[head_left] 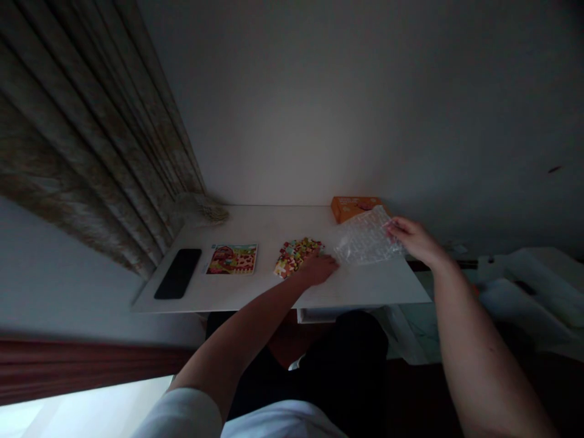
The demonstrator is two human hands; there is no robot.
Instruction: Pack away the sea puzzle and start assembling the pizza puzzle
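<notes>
In the head view, my right hand pinches the right edge of a clear, crinkled plastic bag above the right end of the white table. My left hand lies with its fingers stretched out at the right side of a heap of small colourful jigsaw puzzle pieces, partly covering it. It appears to hold nothing. Left of the heap is a flat printed picture of a farm scene. Behind the bag stands an orange box, its front partly hidden by the plastic.
A black phone lies near the left edge of the white table. Some netted or wrapped item sits at the back left corner, by the patterned curtain. White containers stand right of the table. A wall rises behind.
</notes>
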